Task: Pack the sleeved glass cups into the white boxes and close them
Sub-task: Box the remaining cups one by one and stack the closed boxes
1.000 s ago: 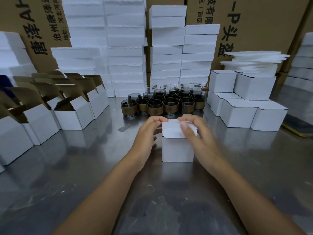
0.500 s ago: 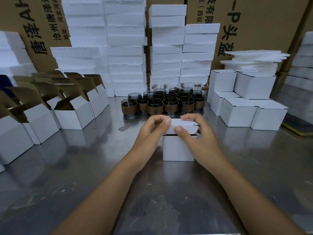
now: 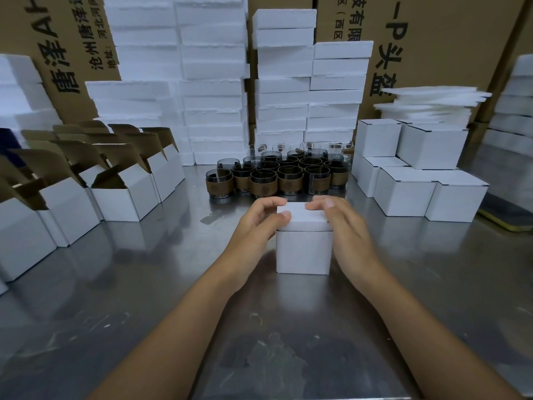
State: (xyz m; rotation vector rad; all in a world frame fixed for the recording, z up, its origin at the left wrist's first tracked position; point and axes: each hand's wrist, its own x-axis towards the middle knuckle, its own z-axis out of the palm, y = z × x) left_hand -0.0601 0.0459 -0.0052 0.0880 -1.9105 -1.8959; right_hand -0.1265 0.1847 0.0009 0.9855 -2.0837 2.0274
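A small white box (image 3: 303, 249) stands on the steel table (image 3: 144, 284) in front of me, its lid lying flat on top. My left hand (image 3: 259, 223) grips the box's left top edge, fingers curled over the far corner and thumb on the lid's near edge. My right hand (image 3: 343, 226) lies against the right side with its fingers pressing down on the lid. What is inside the box is hidden. Behind it stands a cluster of several glass cups in brown sleeves (image 3: 277, 176).
Several open white boxes (image 3: 124, 194) with raised brown flaps line the left side. Closed white boxes (image 3: 418, 183) are stacked at the right. White foam blocks (image 3: 213, 82) and large cardboard cartons (image 3: 432, 39) form a wall at the back.
The lid, raised and held by both hands a moment ago, has been folded down flat onto the box. Both hands now sit lower on its top.
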